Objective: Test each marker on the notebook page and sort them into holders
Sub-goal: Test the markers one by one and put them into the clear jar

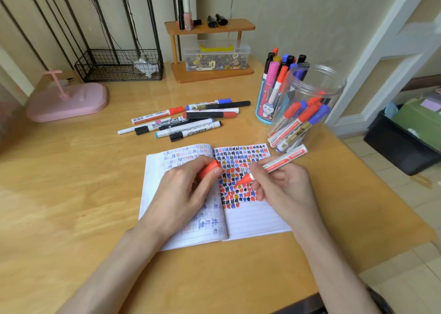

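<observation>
We sit at a wooden desk (pixel 71 194) against a pale wall, with a wire basket (pixel 119 65) and a small wooden shelf (pixel 238 26) along its back, upper centre. The open notebook (pixel 253 218) lies flat mid-frame. Our right hand (pixel 284 187) grips the red marker (pixel 284 160), tip down on the crowded right page; our left hand (pixel 183 194) rests on the left page, pinching the red cap (pixel 210 168). Loose markers (pixel 191 123) lie above the notebook. The clear jar (pixel 317 82) and blue pen cup (pixel 262 113) stand upper right, near the desk's right edge. Open wood spreads left.
</observation>
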The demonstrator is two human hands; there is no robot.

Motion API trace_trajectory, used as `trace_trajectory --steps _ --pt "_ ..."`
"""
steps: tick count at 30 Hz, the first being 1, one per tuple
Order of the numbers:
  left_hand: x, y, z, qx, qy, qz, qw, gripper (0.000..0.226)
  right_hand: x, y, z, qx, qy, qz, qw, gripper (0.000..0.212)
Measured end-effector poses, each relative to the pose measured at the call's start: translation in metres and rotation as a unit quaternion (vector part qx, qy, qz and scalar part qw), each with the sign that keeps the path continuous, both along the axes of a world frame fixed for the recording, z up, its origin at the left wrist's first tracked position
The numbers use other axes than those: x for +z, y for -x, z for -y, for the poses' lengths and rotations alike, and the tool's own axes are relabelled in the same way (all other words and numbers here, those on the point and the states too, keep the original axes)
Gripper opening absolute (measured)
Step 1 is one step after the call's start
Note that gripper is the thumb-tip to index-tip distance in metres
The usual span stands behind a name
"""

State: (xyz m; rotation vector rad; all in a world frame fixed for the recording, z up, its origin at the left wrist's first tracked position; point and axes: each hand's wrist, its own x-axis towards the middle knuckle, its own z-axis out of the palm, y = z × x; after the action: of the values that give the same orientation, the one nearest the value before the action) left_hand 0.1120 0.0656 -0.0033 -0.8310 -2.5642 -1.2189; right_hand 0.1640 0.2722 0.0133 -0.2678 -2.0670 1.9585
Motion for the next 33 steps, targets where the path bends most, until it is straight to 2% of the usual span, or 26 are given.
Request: trace_trajectory --steps 2,5,9,19,26,33 --pt "-0.001 0.000 0.000 -0.001 0.011 -0.001 1.000 0.018 -0.007 -0.005 0.003 -0.023 -0.015 0.020 0.999 0.027" --pt "-0.002 -0.001 0.001 -0.007 0.025 0.000 1.000 0.020 -0.015 -0.012 0.002 -0.049 -0.018 0.040 0.998 0.025" --pt "-0.003 0.000 0.001 -0.012 0.033 0.002 0.999 0.023 -0.021 -0.020 0.001 -0.051 -0.019 0.020 0.998 0.016" --pt "-0.007 0.001 0.002 -0.017 0.044 0.010 0.999 0.036 -0.025 -0.022 0.004 -0.041 -0.060 -0.005 0.997 0.019" --pt "-0.008 0.001 0.002 -0.011 0.051 0.011 0.999 0.035 -0.029 -0.024 0.003 -0.032 -0.106 0.009 0.994 0.017" --pt "-0.007 0.001 0.002 -0.010 0.055 0.017 0.998 0.035 -0.027 -0.024 0.004 -0.028 -0.108 0.007 0.994 0.015"
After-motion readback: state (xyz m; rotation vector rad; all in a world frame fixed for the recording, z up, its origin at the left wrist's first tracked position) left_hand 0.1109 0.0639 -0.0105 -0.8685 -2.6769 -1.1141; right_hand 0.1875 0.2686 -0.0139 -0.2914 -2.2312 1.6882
